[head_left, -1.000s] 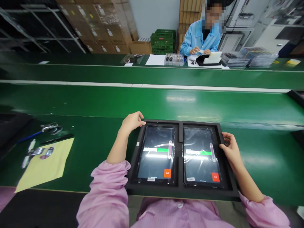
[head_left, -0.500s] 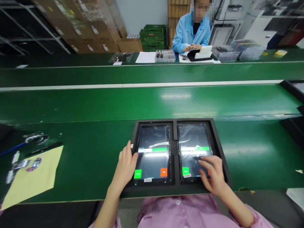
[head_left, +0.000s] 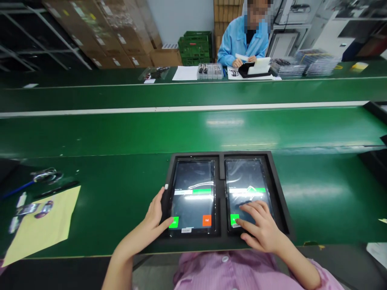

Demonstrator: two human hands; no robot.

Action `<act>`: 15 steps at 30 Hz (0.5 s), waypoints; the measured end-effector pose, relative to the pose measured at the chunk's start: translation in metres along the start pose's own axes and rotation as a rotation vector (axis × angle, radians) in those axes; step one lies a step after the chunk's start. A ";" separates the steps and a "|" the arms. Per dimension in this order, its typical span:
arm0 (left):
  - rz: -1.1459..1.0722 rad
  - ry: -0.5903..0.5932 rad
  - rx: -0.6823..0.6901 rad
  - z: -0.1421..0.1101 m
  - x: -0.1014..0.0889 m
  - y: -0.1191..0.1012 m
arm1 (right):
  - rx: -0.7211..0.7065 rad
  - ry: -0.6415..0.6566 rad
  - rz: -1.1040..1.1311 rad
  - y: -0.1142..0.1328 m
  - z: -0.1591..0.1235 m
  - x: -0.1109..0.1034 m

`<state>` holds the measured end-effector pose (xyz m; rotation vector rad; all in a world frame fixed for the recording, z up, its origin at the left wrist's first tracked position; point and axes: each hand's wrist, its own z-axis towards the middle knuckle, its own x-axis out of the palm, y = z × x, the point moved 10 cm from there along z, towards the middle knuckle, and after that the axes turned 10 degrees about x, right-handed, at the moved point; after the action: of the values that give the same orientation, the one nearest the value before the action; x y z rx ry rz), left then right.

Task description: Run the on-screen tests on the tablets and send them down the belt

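Observation:
Two tablets lie side by side, screens up, in a black foam tray (head_left: 221, 209) at the table's near edge. The left tablet (head_left: 193, 177) shows a green button and an orange "Fail" button. My left hand (head_left: 155, 215) rests along the tray's left side, its thumb stretched to the left tablet's green button and its fingers apart. Over the lower half of the right tablet (head_left: 243, 173) is my right hand (head_left: 261, 225), fingers spread, with a fingertip at that tablet's green button. It covers the screen's lower right part. Neither hand holds anything.
A yellow sheet (head_left: 45, 225) with small parts on it lies at the left, beside a black pen (head_left: 57, 189) and a blue cable (head_left: 18, 188). More black trays (head_left: 375, 165) stand at the right edge. Across the green bench sits a person in blue (head_left: 229, 40).
My right hand has moved left across the right tablet, from its lower right to the green button. My left hand has dropped lower, its thumb now on the left tablet's green button.

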<state>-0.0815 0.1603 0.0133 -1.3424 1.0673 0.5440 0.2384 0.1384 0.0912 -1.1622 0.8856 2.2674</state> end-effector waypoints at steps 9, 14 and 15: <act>0.369 0.110 0.403 0.139 -0.016 -0.106 | 0.080 0.137 -0.016 -0.011 0.007 0.015; 0.383 0.134 0.459 0.185 -0.004 -0.134 | 0.404 -0.039 -0.178 -0.095 0.028 -0.011; 0.372 0.117 0.471 0.186 -0.003 -0.134 | 0.520 -0.120 -0.207 -0.120 0.030 -0.019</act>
<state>0.0857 0.3098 0.0621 -0.7736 1.4502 0.4491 0.3081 0.2421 0.0795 -0.8289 1.1559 1.7698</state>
